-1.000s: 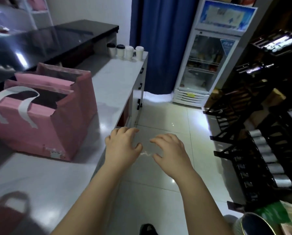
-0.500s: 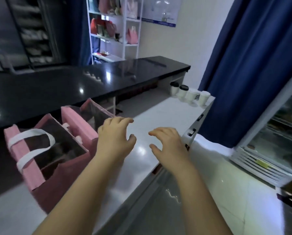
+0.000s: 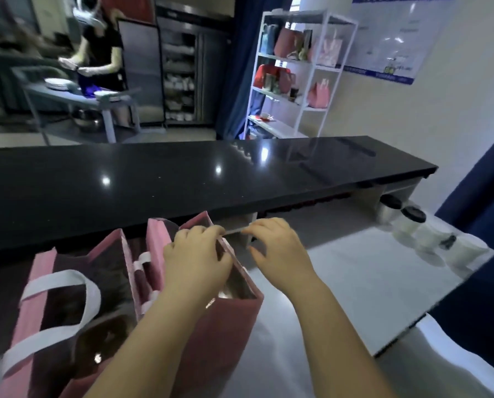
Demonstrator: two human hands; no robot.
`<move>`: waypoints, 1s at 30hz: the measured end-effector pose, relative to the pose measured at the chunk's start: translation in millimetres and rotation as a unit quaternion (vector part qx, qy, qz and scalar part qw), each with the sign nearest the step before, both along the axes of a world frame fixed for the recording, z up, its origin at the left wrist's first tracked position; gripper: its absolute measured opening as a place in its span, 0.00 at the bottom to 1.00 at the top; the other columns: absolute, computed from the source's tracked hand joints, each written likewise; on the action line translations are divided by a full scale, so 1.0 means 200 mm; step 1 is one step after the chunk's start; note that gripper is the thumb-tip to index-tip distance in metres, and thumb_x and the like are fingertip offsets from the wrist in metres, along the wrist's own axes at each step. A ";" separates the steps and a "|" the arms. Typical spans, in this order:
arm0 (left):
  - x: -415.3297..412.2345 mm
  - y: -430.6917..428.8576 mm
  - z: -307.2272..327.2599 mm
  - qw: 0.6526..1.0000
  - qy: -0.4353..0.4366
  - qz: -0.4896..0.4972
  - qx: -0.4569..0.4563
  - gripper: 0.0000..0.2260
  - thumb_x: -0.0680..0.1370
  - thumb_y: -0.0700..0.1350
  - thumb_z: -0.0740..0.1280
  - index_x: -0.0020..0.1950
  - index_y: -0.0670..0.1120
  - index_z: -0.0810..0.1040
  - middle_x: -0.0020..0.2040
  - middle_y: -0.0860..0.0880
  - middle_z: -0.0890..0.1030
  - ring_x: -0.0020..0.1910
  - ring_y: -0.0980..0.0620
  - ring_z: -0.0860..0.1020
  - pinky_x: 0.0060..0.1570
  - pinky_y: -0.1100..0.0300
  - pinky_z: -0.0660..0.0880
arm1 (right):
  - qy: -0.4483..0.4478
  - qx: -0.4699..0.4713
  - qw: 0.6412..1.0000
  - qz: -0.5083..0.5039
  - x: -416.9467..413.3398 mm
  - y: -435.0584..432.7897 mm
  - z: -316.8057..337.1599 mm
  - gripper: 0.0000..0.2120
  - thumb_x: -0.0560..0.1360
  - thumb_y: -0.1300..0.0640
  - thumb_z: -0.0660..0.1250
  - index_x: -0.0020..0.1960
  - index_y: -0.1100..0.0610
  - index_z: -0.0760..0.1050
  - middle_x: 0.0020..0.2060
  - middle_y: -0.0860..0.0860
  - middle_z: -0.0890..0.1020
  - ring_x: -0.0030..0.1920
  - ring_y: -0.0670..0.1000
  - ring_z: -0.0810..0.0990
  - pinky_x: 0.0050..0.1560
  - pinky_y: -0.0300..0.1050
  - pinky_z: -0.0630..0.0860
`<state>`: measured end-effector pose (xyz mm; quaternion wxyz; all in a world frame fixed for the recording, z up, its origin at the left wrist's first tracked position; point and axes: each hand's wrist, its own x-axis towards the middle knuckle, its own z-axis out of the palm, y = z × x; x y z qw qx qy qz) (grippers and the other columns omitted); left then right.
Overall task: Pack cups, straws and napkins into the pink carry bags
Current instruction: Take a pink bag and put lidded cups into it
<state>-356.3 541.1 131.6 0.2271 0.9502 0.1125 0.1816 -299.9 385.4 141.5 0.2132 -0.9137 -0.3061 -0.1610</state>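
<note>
Found left pink carry bag (image 3: 40,268), with white handles, and right pink carry bag (image 3: 225,334) upright and open, side by side near the front left corner of the worktop (image 3: 355,288). Noted left hand (image 3: 197,262) over the right bag's mouth, fingers curled at its far rim. Noted right hand (image 3: 280,251) just past that rim, fingers likewise curled. Recorded a thin pale strip (image 3: 234,231) pinched between the fingertips of both hands, held close together; could not tell whether straw or handle. Logged lidded cups (image 3: 406,225), blurred, grouped at the far right corner. Observed black counter (image 3: 182,179) along the far edge and, beyond it, white shelf rack (image 3: 297,81) holding pink bags.
</note>
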 end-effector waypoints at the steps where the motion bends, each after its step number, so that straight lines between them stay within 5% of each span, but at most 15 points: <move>1: 0.01 0.02 0.00 1.000 0.003 0.014 0.001 0.16 0.74 0.53 0.65 0.62 0.58 0.74 0.59 0.55 0.78 0.60 0.48 0.72 0.57 0.51 0.70 | 0.005 0.004 1.000 0.021 0.06 0.02 -0.01 0.13 0.74 0.61 0.68 0.57 0.53 0.80 0.54 0.47 0.81 0.59 0.53 0.74 0.60 0.51 0.71; 7: 0.01 -0.02 -0.03 0.992 0.011 0.122 -0.019 0.17 0.75 0.52 0.65 0.63 0.59 0.73 0.59 0.58 0.76 0.61 0.51 0.70 0.59 0.47 0.69 | 0.045 -0.033 0.987 0.148 0.35 0.17 -0.08 0.26 0.71 0.71 0.62 0.64 0.51 0.76 0.60 0.47 0.77 0.63 0.51 0.69 0.63 0.49 0.69; 16: -0.08 -0.33 -0.07 0.957 -0.043 0.285 -0.020 0.14 0.74 0.51 0.67 0.60 0.59 0.77 0.58 0.60 0.78 0.62 0.54 0.70 0.62 0.53 0.66 | 0.084 -0.156 0.947 0.266 0.59 0.19 -0.22 0.36 0.74 0.68 0.66 0.74 0.41 0.60 0.76 0.49 0.57 0.75 0.54 0.54 0.72 0.54 0.60; 20: -0.15 -0.50 -0.13 0.947 -0.092 0.308 0.011 0.10 0.71 0.58 0.69 0.49 0.56 0.83 0.50 0.60 0.81 0.55 0.54 0.76 0.59 0.49 0.68 | 0.074 -0.116 0.953 0.271 0.66 0.14 -0.25 0.22 0.77 0.63 0.64 0.66 0.46 0.69 0.76 0.49 0.59 0.75 0.56 0.54 0.71 0.55 0.62; 23: -0.22 -0.62 -0.23 0.935 -0.134 0.325 0.047 0.17 0.70 0.66 0.67 0.39 0.54 0.83 0.50 0.57 0.81 0.55 0.51 0.75 0.59 0.50 0.65 | 0.061 -0.075 0.953 0.286 0.68 0.06 -0.27 0.09 0.78 0.57 0.64 0.57 0.49 0.75 0.73 0.49 0.65 0.74 0.55 0.57 0.69 0.56 0.65; 27: -0.31 -0.71 -0.40 0.922 -0.178 0.337 0.074 0.22 0.68 0.69 0.67 0.45 0.52 0.84 0.62 0.49 0.77 0.65 0.44 0.69 0.67 0.46 0.62 | 0.052 -0.024 0.954 0.294 0.67 -0.07 -0.32 0.05 0.77 0.56 0.66 0.53 0.53 0.77 0.71 0.50 0.69 0.74 0.56 0.57 0.71 0.56 0.62; 30: -0.32 -0.71 -0.47 0.913 -0.212 0.349 0.020 0.16 0.68 0.56 0.75 0.52 0.51 0.82 0.65 0.47 0.73 0.67 0.46 0.67 0.68 0.49 0.64 | 0.075 0.038 0.951 0.298 0.62 -0.18 -0.35 0.04 0.75 0.57 0.69 0.49 0.54 0.78 0.68 0.49 0.72 0.73 0.55 0.59 0.71 0.53 0.62</move>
